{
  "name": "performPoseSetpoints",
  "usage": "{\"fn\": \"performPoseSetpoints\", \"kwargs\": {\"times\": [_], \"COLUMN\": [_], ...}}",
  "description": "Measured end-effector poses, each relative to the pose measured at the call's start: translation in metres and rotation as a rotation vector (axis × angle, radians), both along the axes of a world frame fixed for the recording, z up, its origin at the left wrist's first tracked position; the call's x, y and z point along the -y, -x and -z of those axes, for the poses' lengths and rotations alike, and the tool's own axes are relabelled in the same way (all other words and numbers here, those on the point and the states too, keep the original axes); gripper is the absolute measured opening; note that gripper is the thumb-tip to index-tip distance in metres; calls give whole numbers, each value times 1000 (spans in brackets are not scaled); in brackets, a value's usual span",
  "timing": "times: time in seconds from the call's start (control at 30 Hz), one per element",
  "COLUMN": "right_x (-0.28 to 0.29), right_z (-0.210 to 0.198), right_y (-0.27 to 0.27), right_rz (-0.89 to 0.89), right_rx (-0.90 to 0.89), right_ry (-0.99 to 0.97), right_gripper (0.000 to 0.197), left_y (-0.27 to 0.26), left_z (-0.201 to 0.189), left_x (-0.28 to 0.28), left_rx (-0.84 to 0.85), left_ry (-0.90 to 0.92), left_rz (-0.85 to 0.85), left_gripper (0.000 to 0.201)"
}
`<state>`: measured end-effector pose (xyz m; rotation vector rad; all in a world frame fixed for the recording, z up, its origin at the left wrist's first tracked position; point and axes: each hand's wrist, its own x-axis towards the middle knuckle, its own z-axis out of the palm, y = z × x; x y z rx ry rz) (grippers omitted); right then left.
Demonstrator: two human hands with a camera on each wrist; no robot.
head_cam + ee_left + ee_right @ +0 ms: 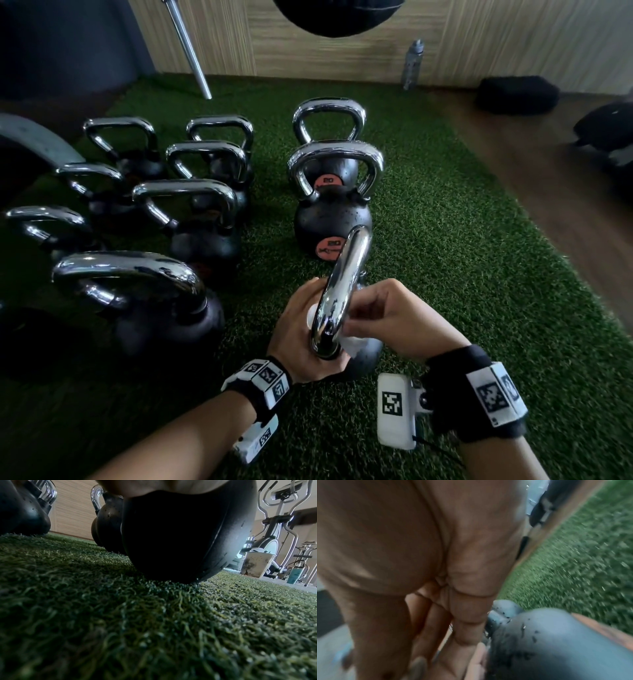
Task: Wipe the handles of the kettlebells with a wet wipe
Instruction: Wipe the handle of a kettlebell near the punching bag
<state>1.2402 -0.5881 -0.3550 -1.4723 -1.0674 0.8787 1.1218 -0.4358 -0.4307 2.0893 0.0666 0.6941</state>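
Two hands work the nearest kettlebell on green artificial turf: the left hand curls around the base of its chrome handle, while the right hand pinches a white wet wipe against the handle's lower end. Nine more kettlebells stand behind and to the left.

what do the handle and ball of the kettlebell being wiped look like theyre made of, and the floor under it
Handle: polished chrome-plated metal, by its mirror-like reflections. Ball: matte black with small chips, likely coated cast iron, though a rubber coat can't be ruled out. Floor: green artificial turf, by its short curly synthetic blades.
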Motion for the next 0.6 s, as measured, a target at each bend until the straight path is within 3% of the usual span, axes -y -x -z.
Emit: {"fn": "performPoseSetpoints", "kwargs": {"times": [0.13, 0.2, 0.3, 0.47, 0.6], "right_x": [-6, -15, -23, -19, -28], "right_z": [9, 14, 14, 22, 21], "right_y": [-1, -3, -9, -14, -11], "right_rz": [-6, 31, 85, 139, 276], "right_rx": [-569, -745, -828, -811, -806], "right_ry": [-118, -196, -265, -211, -341], "right_gripper": [34, 45, 49, 50, 29], "left_y": [-1, -2, -2, 0, -1], "left_z": [5, 5, 3, 6, 5], "left_x": [-1, 0, -1, -1, -3], "left_rx": [-16, 4, 20, 49, 97], "left_ry": [-80, -74, -84, -145, -154], "left_rz": [-38, -34, -45, -59, -40], "left_gripper": [89, 91, 86, 96, 94]}}
